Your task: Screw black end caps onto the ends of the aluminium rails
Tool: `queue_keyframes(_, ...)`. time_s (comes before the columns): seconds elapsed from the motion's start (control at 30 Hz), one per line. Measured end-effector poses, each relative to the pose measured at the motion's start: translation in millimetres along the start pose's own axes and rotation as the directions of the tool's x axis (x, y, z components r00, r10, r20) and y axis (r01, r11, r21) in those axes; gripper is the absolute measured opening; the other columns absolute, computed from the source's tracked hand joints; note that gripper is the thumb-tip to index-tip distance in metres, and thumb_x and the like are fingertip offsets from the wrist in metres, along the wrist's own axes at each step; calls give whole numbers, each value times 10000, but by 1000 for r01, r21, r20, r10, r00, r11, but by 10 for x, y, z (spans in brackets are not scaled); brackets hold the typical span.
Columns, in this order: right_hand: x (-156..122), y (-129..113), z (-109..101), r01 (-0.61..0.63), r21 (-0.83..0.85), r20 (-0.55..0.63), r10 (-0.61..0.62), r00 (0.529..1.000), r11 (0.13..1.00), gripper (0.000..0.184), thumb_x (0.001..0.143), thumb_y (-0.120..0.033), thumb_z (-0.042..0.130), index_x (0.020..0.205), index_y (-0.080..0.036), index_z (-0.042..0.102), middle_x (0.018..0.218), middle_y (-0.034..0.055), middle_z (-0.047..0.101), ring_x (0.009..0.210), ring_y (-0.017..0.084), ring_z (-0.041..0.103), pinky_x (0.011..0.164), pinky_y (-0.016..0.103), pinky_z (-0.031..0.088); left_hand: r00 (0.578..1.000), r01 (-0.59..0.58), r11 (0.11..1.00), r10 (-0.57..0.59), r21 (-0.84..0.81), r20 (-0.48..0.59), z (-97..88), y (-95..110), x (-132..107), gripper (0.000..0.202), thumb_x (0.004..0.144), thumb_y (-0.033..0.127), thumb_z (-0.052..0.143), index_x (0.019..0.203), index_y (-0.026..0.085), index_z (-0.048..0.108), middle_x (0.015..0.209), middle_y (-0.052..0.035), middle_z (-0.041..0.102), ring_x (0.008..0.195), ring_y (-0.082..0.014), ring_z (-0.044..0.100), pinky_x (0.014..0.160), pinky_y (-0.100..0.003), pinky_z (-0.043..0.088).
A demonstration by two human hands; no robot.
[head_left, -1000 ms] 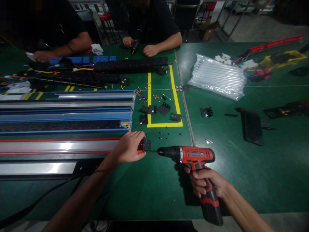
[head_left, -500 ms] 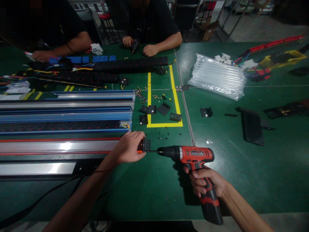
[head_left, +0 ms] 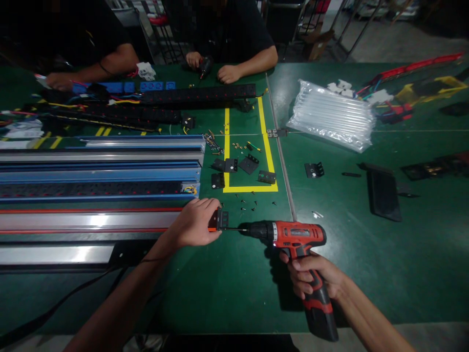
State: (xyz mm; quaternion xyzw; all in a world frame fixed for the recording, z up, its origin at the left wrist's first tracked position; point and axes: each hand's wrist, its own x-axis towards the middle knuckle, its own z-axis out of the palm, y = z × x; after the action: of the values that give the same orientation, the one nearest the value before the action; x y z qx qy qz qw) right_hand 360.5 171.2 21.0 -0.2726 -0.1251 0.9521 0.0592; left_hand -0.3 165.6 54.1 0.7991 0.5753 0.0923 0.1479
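- Near the middle of the bench's (head_left: 227,298) front edge: pinching a small black end piece (head_left: 223,219) with the left hand (head_left: 194,222), fingers curled close together, right at the tip of the long red-edged rail (head_left: 91,211).
- Gripping the red drill (head_left: 296,234) with the right hand (head_left: 311,278), fingers wrapped tight round the handle, with the bit tip against the small black end piece from the right.
- Lots of bare green room in front of both hands, down to the front edge, and more to the right of the drill.
- Just behind the drill: tiny loose screws (head_left: 249,205), then a yellow tape box (head_left: 270,164) with more black pieces in and beside it.
- Filling the left side right up to the left hand: long blue and silver rails (head_left: 102,173), lying side by side.
- Toward the far right corner: a clear bubble pack (head_left: 330,115). Nearer: a flat black plate (head_left: 383,193), well apart from the drill.
- At the far edge: other people's hands (head_left: 229,74), close to black power strips (head_left: 198,93).
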Motion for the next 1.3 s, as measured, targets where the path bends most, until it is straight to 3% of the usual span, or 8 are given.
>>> queue_keyframes(0.4,18,0,-109,13,-28,55,-11,998,1000,255,799,-221,648,1032,-174,556,507,-110,428,417,53,432,520,233,453,1000,3,1000,-4,5,11,-12,5,7,397,673,364,671,991,200,499,880,-44,611,818,-231,586,709,-362,423)
queue_keyframes(0.77,0,-25,-35,54,-12,25,-54,998,998,385,789,-218,662,1159,-173,566,509,-116,430,399,49,422,499,235,431,1000,4,1000,-4,-13,16,-14,-9,-4,491,664,422,728,1037,205,493,919,-57,623,841,-243,597,736,-370,422)
queue_keyframes(0.97,0,-5,-93,7,-39,19,-6,1000,999,278,788,-216,667,1045,-188,564,501,-119,406,414,56,440,521,243,437,999,27,1000,-27,0,29,23,-34,-8,635,590,528,806,1042,222,483,949,-51,635,886,-265,606,760,-373,412)
queue_keyframes(1.3,-9,-33,-92,-21,-59,29,23,999,998,284,771,-235,668,1014,-201,524,509,-117,399,420,53,413,525,242,414,998,41,999,-42,27,40,37,-34,-16,635,614,592,767,1048,223,486,966,-47,634,907,-267,603,774,-374,384)
